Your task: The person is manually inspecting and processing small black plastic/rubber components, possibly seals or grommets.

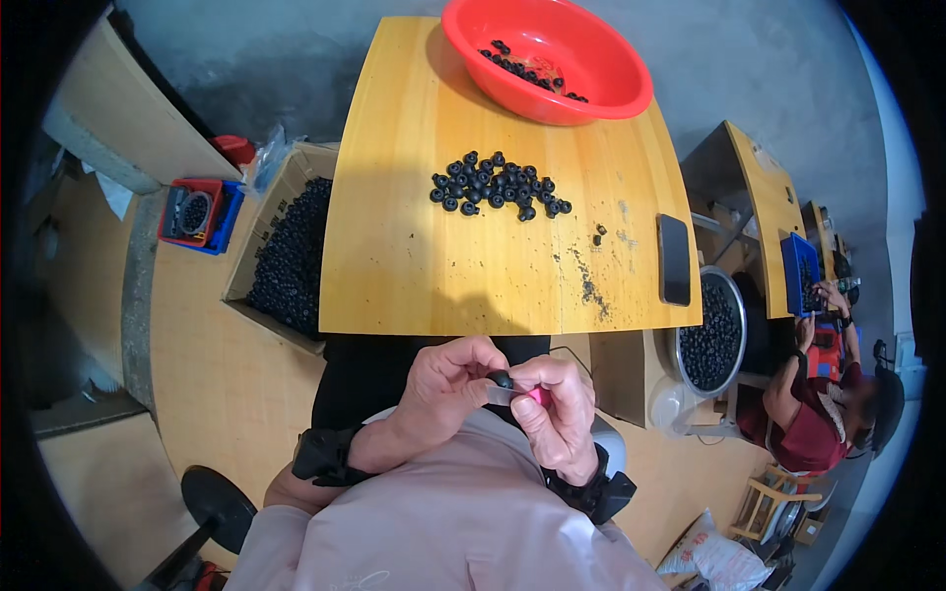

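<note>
My left hand (445, 387) is closed around a small round black part (501, 378), held in front of my body just below the table's near edge. My right hand (558, 412) pinches a small tool with a pink handle (539, 396). Its thin, pale, blade-like piece (500, 396) reaches across to the black part, and the two seem to touch. Both hands meet over my lap, and the fingers partly hide the part and the tool. On the wooden table (394, 266) lies a pile of similar black parts (493, 185).
A red basin (621, 84) with some black parts stands at the table's far end. A phone (674, 259) and black scraps (589, 286) lie at the right. A full carton (286, 266) stands left, a metal bowl (709, 335) right. Another person (813, 419) works beyond.
</note>
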`<state>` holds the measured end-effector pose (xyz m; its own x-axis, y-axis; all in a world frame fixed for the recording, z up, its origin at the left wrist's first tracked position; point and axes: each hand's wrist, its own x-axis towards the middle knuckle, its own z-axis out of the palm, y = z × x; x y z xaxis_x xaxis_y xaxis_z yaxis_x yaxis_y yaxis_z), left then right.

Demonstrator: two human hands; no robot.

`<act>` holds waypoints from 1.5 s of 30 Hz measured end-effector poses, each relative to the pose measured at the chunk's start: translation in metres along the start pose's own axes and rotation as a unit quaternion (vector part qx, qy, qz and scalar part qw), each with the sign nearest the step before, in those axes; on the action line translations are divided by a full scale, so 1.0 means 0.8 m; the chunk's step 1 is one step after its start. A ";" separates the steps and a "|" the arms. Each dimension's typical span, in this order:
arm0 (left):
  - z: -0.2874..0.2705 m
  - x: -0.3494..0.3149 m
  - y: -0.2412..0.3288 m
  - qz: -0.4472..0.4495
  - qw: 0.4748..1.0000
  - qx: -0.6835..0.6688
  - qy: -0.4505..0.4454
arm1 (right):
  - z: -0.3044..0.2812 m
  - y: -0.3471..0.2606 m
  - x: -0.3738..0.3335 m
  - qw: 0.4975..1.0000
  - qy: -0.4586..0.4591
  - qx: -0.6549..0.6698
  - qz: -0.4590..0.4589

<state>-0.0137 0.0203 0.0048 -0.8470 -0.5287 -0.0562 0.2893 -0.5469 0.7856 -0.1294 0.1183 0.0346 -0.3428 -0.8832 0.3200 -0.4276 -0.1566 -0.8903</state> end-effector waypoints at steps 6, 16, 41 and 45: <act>0.003 0.000 0.006 0.003 0.999 0.030 -0.013 | -0.003 -0.001 0.001 1.000 -0.002 -0.016 -0.015; 0.002 0.001 0.006 0.007 0.999 0.024 -0.031 | -0.002 -0.001 -0.002 1.000 -0.005 0.005 -0.002; 0.000 -0.004 0.009 -0.009 0.997 -0.030 -0.065 | -0.012 0.052 0.015 0.977 0.151 0.098 0.115; -0.010 -0.004 0.004 -0.024 0.997 -0.034 -0.060 | -0.015 0.026 0.012 0.972 0.063 0.205 0.098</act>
<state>-0.0065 0.0154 0.0025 -0.9063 -0.4224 -0.0152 0.2736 -0.6138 0.7406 -0.1518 0.1118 0.0234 -0.4956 -0.8564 0.1451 0.0176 -0.1770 -0.9841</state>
